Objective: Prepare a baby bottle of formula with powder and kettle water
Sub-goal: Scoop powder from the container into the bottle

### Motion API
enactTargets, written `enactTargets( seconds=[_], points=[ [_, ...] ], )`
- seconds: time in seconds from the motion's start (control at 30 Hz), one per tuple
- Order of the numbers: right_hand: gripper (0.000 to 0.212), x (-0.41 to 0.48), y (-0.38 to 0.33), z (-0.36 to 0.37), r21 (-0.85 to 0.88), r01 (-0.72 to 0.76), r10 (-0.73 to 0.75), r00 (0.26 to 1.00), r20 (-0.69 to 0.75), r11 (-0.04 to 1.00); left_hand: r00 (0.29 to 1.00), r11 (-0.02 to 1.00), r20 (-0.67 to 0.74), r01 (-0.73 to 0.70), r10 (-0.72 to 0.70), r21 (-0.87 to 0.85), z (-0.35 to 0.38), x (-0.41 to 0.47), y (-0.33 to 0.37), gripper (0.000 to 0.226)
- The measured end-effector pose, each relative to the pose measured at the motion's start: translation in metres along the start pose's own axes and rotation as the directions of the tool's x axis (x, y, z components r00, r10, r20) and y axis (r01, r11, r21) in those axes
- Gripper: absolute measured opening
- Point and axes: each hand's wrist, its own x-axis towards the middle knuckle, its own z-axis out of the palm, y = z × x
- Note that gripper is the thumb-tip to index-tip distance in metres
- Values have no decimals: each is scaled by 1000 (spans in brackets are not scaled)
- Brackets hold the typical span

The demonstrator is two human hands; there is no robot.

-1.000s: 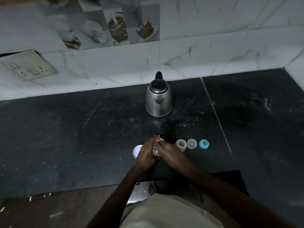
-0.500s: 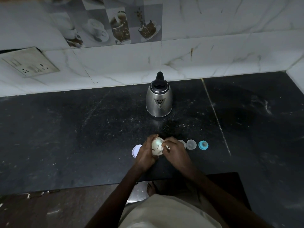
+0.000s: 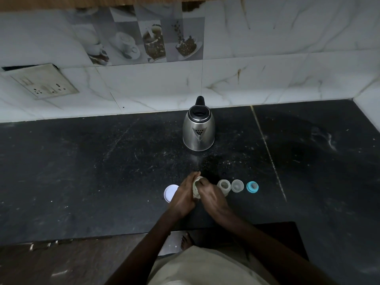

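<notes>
Near the front of the counter (image 3: 82, 171), just left of the bottle (image 3: 224, 187), the left hand (image 3: 183, 194) wraps round a small pale powder tub (image 3: 196, 189). The right hand (image 3: 211, 195) curls its fingers over the tub's top. The tub looks light, stiff and easily tipped, so it is best gripped by its side wall with the mouth up.

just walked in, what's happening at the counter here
A person stands at the dark counter holding a small pale container between both hands: the left hand grips its side and the right hand curls its fingers over the top. A white lid lies just left of the hands. To the right sit a clear bottle, a clear cap and a blue teat ring. The steel kettle stands behind, untouched.
</notes>
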Motion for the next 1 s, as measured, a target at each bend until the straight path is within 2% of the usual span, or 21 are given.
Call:
enactTargets(
  seconds=[0.07,0.17,0.23,0.4,0.5,0.57,0.67,0.7,0.77,0.87,0.93,1.0],
  points=[
    [44,0,-6,-4,-56,-43,43,999,-10,997,1000,1000,-4,6,-6,-10,0,0,2,88],
    [37,6,-7,-5,-38,-88,88,996,8,995,1000,1000,-13,5,-6,-17,1,2,6,87],
    [24,11,-6,-6,12,-133,133,991,15,991,1000,999,-16,9,-9,-34,0,5,8,87],
    [22,9,-5,4,251,-93,121,988,-96,963,1000,999,12,-2,2,-41,-6,7,5,85],
    [24,5,0,-1,305,-55,63,998,-17,951,999,1000,39,-24,24,-11,-6,5,-1,90],
    [24,3,4,-10,306,-24,-9,994,106,952,997,999,72,-39,39,7,-5,5,-3,93],
    [22,4,17,-14,62,123,-134,961,241,991,993,997,106,-59,54,40,-3,7,-2,95],
    [19,4,23,-12,-28,167,-156,960,234,986,992,997,109,-61,56,43,-3,8,-2,95],
    [18,3,32,-4,-104,224,-200,959,202,969,993,998,104,-57,53,39,-4,10,-1,94],
    [14,-2,30,-8,-274,325,-309,946,104,905,994,997,100,-54,49,49,-3,9,3,92],
    [15,-1,26,-11,-332,324,-312,946,90,886,994,995,96,-64,57,73,-1,8,5,89],
    [21,3,19,-13,-330,258,-232,966,116,908,993,994,97,-73,65,77,0,8,6,87]
  ],
)
